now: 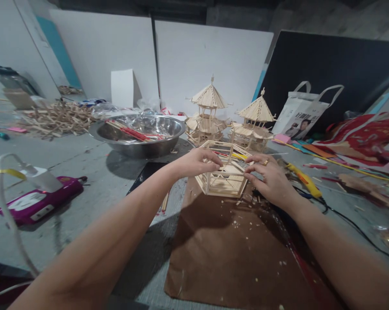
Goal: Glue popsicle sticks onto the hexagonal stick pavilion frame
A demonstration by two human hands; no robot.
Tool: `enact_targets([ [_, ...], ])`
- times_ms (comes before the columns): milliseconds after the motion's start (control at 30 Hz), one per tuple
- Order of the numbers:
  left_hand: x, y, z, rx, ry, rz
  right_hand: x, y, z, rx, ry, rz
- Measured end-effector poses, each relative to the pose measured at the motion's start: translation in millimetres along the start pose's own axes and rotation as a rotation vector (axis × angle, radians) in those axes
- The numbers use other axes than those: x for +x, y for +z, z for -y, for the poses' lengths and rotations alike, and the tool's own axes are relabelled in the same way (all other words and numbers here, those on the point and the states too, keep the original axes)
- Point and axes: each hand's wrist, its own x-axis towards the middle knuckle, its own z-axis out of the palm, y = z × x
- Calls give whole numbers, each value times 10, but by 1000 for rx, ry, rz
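A small pavilion frame (225, 183) built of thin pale wooden sticks stands at the far end of a brown board (220, 241). It has a many-sided base, with taller stick posts at the back. My left hand (205, 162) reaches over its left side, fingers and thumb curled onto the upper sticks. At the right edge, my right hand (267, 174), with a ring on one finger, has thumb and fingertips closed on the frame's upper sticks. Whether a loose stick is also between those fingertips is too small to tell.
Two finished stick pavilions (210, 97) (258, 110) stand behind the frame. Left are a steel basin (133, 148) holding red-tipped sticks, a heap of wood strips (57, 118) and a purple power strip (41, 204). Right lie a yellow corded tool (304, 180) and a white bag (297, 112).
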Motion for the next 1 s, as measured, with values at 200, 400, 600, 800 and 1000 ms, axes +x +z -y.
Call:
enact_targets([
  [200, -2, -7, 37, -9, -20, 6, -6, 33, 5, 15, 13, -12],
  [400, 4, -2, 81, 9, -11, 20, -4, 47, -4, 27, 29, -26],
  [600, 15, 4, 93, 8, -27, 33, -4, 55, -3, 32, 31, -47],
  [800, 12, -10, 86, -10, -49, 37, 1, 65, -10, 43, 27, -59],
  [1000, 11, 0, 110, 1, -61, 20, -1, 66, -10, 51, 35, -54],
])
